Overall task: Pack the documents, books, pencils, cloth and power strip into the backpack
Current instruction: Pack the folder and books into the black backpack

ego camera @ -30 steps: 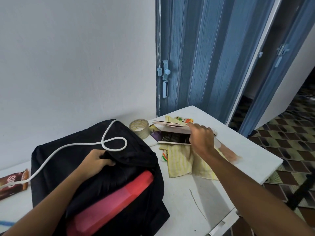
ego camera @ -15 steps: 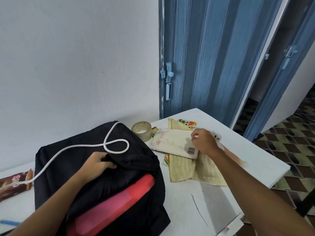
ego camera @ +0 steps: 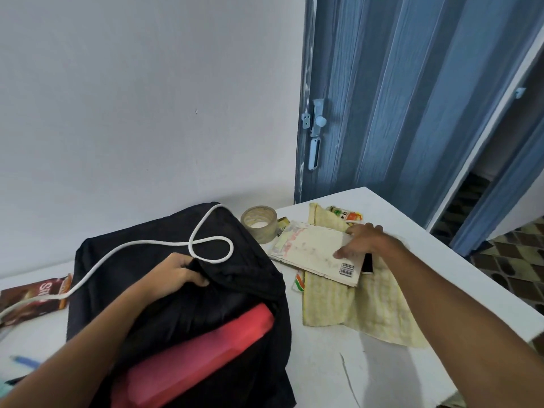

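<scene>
Books (ego camera: 319, 254) lie stacked on the yellow cloth (ego camera: 353, 307) right of the backpack (ego camera: 176, 290). Thin, stiff, light; best pinched along the near edge. Right hand (ego camera: 363, 241) grips their far end; left hand (ego camera: 176, 270) clutches the backpack's mouth.

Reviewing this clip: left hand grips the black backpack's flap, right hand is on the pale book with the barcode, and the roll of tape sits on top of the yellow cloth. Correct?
Not quite. The head view shows the roll of tape standing on the bare white table, beside the backpack, not on the yellow cloth. The rest holds: the left hand grips the backpack's flap and the right hand is on the book.
</scene>
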Demonstrator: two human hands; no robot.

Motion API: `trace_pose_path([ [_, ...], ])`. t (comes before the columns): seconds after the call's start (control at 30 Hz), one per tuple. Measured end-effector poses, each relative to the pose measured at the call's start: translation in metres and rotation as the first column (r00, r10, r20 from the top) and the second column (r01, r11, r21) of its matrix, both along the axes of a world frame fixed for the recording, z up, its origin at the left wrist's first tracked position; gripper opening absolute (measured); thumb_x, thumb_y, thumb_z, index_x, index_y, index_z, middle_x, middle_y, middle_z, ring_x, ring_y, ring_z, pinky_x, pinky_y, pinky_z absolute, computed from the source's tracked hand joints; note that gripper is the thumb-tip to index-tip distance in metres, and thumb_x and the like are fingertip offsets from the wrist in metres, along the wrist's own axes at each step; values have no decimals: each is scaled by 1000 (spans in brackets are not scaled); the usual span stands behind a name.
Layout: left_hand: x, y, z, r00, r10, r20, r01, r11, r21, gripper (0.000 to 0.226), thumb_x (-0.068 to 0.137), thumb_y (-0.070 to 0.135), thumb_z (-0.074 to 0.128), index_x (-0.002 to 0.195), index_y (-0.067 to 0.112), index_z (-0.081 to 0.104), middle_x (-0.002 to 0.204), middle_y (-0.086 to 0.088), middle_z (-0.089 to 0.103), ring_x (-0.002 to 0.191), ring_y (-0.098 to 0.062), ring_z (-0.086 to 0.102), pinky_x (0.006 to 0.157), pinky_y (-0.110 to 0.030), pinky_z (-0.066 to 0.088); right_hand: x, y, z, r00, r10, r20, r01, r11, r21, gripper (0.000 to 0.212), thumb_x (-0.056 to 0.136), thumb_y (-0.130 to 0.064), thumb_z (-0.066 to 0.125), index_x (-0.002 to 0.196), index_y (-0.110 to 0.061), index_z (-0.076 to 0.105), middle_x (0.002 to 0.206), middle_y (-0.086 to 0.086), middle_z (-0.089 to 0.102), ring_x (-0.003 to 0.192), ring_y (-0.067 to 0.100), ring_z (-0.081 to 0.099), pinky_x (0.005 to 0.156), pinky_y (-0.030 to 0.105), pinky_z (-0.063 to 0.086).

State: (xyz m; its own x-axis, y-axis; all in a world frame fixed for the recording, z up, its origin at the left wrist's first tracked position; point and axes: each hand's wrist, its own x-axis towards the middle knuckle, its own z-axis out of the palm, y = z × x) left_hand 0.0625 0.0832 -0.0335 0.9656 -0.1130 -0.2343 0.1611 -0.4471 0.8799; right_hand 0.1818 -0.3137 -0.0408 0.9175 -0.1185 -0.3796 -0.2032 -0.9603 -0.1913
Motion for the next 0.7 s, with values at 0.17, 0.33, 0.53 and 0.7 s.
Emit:
trace_pose_path([
  [0.17, 1, -1, 0, 1000, 10, -1, -10, 1000, -24, 22, 49, 9, 72, 70, 5, 77, 80, -13, 74, 76, -17, 69, 74, -23, 51, 9, 1, 3, 1000, -16, -23, 15, 1000, -13, 109, 52, -63, 82, 142, -23, 35, 136, 11, 36, 131, 30, 26, 102, 43, 35],
  [0.33, 1, 0, -2, 1000, 12, -3, -12, 999, -35, 30, 41, 18, 76, 68, 5, 76, 79, -13, 74, 75, -17, 69, 77, -28, 51, 12, 5, 8, 1000, 0, -7, 0, 999, -50, 105, 49, -55, 86, 134, -17, 38, 134, 10, 36, 129, 29, 27, 101, 45, 37],
  [0.53, 2, 2, -3, 1000, 4, -7, -4, 999, -45, 39, 38, 24, 77, 72, 5, 77, 83, -15, 75, 79, -20, 70, 83, -32, 52, 15, 3, 22, 997, -61, 51, 46, 964, 260, 68, 50, -20, 93, 106, -5, 57, 105, 11, 66, 95, 28, 63, 86, 37, 53],
  [0.7, 1, 3, -4, 1000, 0, -11, -1, 999, -40, 42, 38, 28, 77, 74, 8, 77, 85, -13, 75, 82, -21, 70, 88, -36, 51, 6, -7, 29, 911, -406, -69, 297, 531, 794, 46, 64, 7, 80, 106, 0, 63, 104, 19, 69, 88, 30, 67, 80, 39, 54],
])
